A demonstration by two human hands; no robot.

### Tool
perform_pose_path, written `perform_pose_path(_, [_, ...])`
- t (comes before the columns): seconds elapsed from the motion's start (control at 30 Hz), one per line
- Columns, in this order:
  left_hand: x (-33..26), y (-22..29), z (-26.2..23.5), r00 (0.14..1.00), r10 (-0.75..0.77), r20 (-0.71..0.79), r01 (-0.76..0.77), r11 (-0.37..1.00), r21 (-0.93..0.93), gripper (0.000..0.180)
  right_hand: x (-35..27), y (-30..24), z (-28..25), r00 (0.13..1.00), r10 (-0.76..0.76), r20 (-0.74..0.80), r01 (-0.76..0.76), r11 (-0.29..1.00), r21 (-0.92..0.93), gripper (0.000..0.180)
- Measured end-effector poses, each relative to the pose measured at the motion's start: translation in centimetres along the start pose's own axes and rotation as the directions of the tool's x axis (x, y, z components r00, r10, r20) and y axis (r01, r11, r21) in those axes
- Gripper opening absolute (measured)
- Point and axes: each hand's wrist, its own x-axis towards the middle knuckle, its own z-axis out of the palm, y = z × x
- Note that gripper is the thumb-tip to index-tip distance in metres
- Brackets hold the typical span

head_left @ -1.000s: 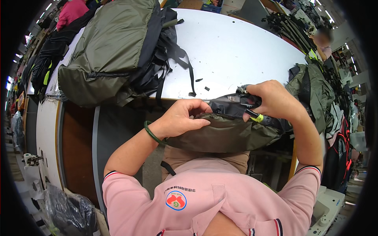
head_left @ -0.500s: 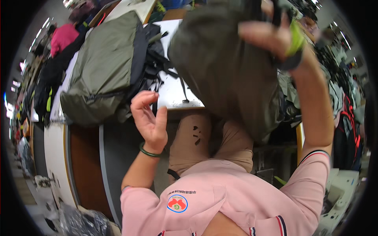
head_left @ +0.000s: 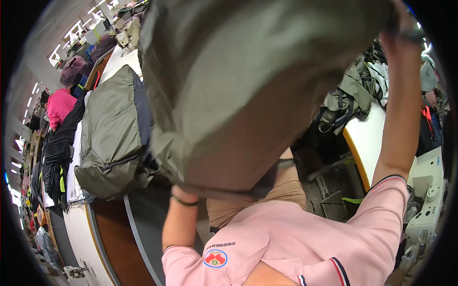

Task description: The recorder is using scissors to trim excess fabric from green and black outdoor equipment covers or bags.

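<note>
A large olive-green backpack (head_left: 238, 95) hangs raised before me, filling the upper middle of the view and slightly smeared by motion. At its upper right edge, my right hand (head_left: 400, 28) grips it with the arm stretched up. My left hand (head_left: 185, 194), below a dark green bangle, reaches the pack's lower left corner; its fingers are hidden by the fabric. To the left, a second olive backpack (head_left: 112, 128) with a dark side panel lies on the white table (head_left: 117, 64).
Several olive bags with straps (head_left: 350, 95) are heaped at the right on another white tabletop (head_left: 369, 138). A white sewing machine (head_left: 424, 195) stands at the lower right. Black fabric pieces (head_left: 59, 152) hang at the left, near a person in pink (head_left: 61, 106).
The backpack has come up and nearer, covering more of the view. My right hand has risen outward with it. My left hand, free with curled fingers before, has moved behind the pack's lower corner.
</note>
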Motion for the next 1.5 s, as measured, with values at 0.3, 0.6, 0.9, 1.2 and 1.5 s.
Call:
perform_pose_path(0.3, [-3.6,11.6,-11.8,0.84,-0.357,-0.409,0.427,-0.03,0.904,0.036,-43.1,0.2,-3.9,0.314,0.947,-0.065,-0.878,0.264,-0.4,0.028])
perform_pose_path(0.6, [7.0,8.2,5.7,0.944,-0.191,0.27,-0.231,0.204,0.951,0.021,-45.9,0.5,-10.2,0.243,0.962,-0.126,-0.806,0.128,-0.577,0.026])
perform_pose_path(0.9, [19.9,-11.1,13.9,0.847,-0.31,0.432,-0.329,0.332,0.884,0.032,-38.4,7.5,-5.4,0.406,0.911,0.071,-0.598,0.323,-0.734,0.041])
perform_pose_path(1.2, [15.2,-7.9,10.4,0.863,-0.312,0.396,-0.171,0.558,0.812,0.029,-35.7,14.6,-2.4,0.342,0.867,0.363,-0.616,0.498,-0.61,0.035])
perform_pose_path(1.5, [11.0,-7.9,4.5,0.924,-0.103,0.369,-0.33,0.276,0.903,0.027,-34.6,13.2,-1.8,0.286,0.915,0.284,-0.554,0.399,-0.731,0.033])
